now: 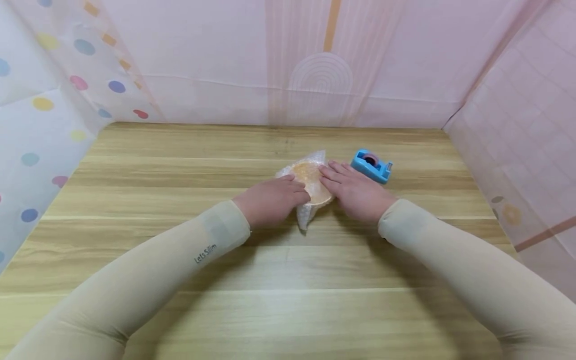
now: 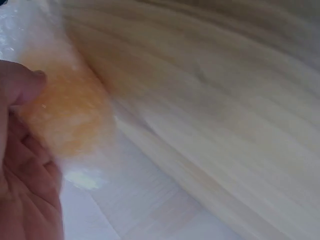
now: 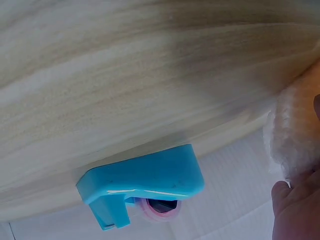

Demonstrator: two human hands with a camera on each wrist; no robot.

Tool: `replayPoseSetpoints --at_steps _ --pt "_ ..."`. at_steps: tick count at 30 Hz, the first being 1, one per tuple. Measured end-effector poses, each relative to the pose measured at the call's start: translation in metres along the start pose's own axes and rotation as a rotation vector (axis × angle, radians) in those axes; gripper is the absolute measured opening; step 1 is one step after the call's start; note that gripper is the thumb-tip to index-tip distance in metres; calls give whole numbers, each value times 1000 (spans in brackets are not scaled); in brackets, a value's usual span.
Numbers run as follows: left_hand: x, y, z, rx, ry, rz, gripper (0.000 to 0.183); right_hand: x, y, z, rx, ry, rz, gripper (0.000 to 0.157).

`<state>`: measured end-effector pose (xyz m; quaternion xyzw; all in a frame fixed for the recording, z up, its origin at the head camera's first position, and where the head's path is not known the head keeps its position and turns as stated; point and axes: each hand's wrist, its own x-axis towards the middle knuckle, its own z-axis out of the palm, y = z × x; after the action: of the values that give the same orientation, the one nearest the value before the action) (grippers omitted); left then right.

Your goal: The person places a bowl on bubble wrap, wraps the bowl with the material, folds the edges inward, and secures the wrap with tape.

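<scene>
Between both hands is an orange, round bubble-wrapped bowl (image 1: 310, 176), its pale rim showing through the clear wrap. A loose corner of bubble wrap (image 1: 304, 216) points toward the person, and another sticks up at the far side. My left hand (image 1: 275, 199) grips the left side of the bowl; the left wrist view shows its thumb (image 2: 30, 85) pressed on the wrap and the fingers bent behind. On the opposite side, my right hand (image 1: 357, 192) holds the rim with its fingers spread over the wrap. The right wrist view catches only part of this hand (image 3: 300, 210).
Just beyond the right hand, a blue tape dispenser (image 1: 371, 166) with a pink-cored roll stands on the wood-grain table (image 1: 288, 300). Patterned sheets (image 1: 216, 60) line the back and both sides of the table.
</scene>
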<state>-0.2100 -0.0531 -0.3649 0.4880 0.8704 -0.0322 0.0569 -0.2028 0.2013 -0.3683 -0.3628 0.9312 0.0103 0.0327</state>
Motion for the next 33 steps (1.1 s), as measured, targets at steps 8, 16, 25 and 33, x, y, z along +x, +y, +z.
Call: replayPoseSetpoints --at_steps 8,16,25,33 --pt "-4 -6 1 -33 75 54 37 1 -1 1 1 1 2 54" --pt "5 1 -3 31 -66 -45 49 2 -2 2 10 -19 3 55" --pt "8 7 -3 116 -92 -64 50 1 -3 2 2 -28 8 55" --pt "9 14 -5 145 -101 -101 53 1 -4 2 8 -14 1 55"
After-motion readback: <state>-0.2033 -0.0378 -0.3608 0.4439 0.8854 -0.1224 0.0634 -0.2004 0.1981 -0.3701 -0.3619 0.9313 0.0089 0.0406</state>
